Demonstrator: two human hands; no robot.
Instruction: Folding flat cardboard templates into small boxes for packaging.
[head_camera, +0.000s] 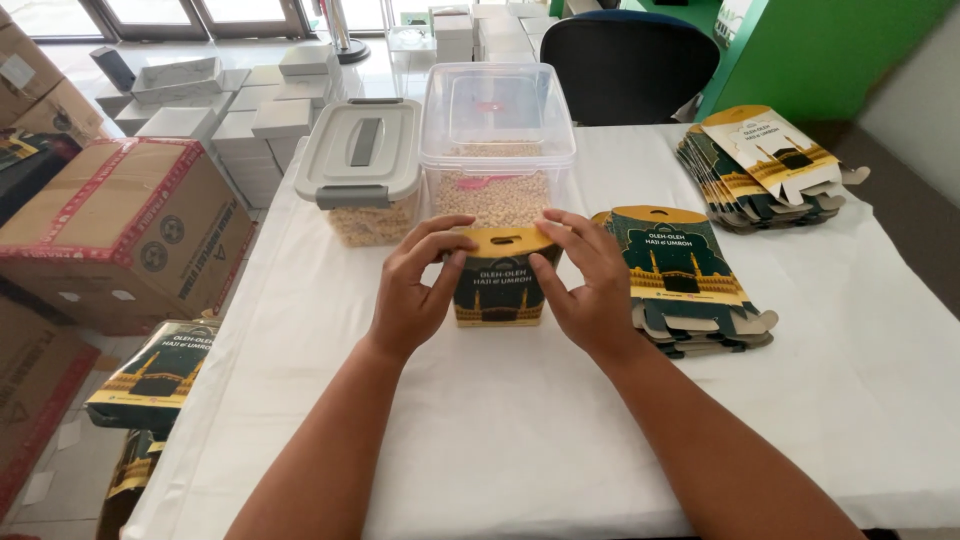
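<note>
Small dark-green carton with gold hanger top, held upright in both hands on the white-clothed table.

Left hand: fingers curled, gripping the carton's left edge and top corner. Right hand: fingers partly spread, pressing its right side and top. Carton stands just in front of the open clear tub of pale beans; stack of flat cartons just right of it; grey-lidded tub behind-left.

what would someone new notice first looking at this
First, the two hands at the centre of the white table: the left hand and right hand hold a small dark green and gold carton upright between them. Just behind stand two clear tubs of pale grains, and flat cartons lie stacked to the right.
</note>
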